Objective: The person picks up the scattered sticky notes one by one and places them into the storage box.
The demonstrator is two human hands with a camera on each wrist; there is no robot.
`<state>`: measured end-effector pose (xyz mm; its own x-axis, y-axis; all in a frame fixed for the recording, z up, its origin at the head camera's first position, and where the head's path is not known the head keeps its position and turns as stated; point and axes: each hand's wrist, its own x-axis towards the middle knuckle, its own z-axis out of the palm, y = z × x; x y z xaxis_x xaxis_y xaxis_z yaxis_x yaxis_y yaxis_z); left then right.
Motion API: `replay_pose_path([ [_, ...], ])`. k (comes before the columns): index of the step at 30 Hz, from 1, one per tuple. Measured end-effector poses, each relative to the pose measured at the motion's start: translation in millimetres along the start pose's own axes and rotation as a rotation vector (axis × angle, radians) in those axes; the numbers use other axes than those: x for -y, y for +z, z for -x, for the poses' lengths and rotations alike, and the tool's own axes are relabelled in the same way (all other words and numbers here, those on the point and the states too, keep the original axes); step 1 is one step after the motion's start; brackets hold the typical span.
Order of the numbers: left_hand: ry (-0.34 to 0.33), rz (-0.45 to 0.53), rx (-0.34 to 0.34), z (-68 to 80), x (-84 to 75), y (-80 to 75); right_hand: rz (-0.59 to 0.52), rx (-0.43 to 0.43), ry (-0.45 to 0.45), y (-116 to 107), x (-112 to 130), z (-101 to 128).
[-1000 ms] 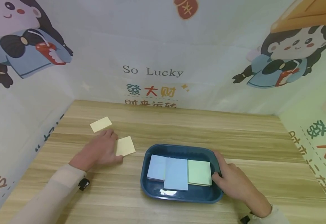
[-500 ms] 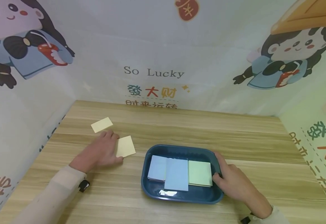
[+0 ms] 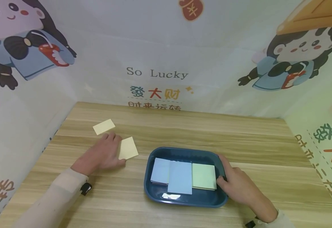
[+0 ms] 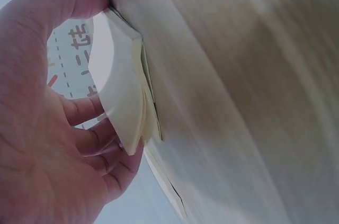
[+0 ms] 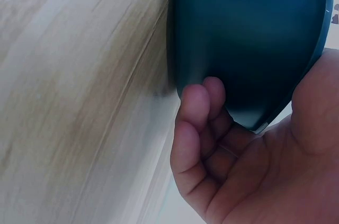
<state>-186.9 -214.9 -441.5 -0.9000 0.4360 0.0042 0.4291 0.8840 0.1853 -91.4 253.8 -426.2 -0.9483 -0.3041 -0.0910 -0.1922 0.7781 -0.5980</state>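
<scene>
My left hand [image 3: 104, 153] holds a pale yellow pad of sticky notes [image 3: 128, 148] at the left of the table. The left wrist view has the thumb on one edge of the yellow pad [image 4: 119, 70] and fingers at the opposite edge, with its sheets slightly fanned. Beyond that hand lies a smaller yellow note pad [image 3: 104, 126], apart from the fingers. My right hand [image 3: 238, 183] grips the right end of a dark blue tray [image 3: 180, 202], thumb over the rim. In the right wrist view, curled fingers rest under the tray's outer wall [image 5: 249, 33].
Inside the tray lie a blue note pad [image 3: 160, 171], a longer blue pad [image 3: 180, 177] overlapping it, and a green pad [image 3: 204, 176] at the right. The wooden table [image 3: 200, 129] meets a printed cloth backdrop [image 3: 211, 63] at the back and sides.
The yellow pad in my left hand has tipped slightly, its far edge shifting a little up and left. My right hand and the tray stay put.
</scene>
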Motion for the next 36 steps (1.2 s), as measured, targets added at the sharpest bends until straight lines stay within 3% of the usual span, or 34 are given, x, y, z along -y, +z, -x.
replay_pose_path([
  [16,-0.015,0.042,0.018,-0.5,-2.7,-2.3,0.002,0.006,-0.003,-0.6,0.0,-0.2],
  [36,0.016,0.011,-0.019,0.9,0.1,-1.7,-0.003,0.008,-0.007,-1.9,0.6,0.2],
])
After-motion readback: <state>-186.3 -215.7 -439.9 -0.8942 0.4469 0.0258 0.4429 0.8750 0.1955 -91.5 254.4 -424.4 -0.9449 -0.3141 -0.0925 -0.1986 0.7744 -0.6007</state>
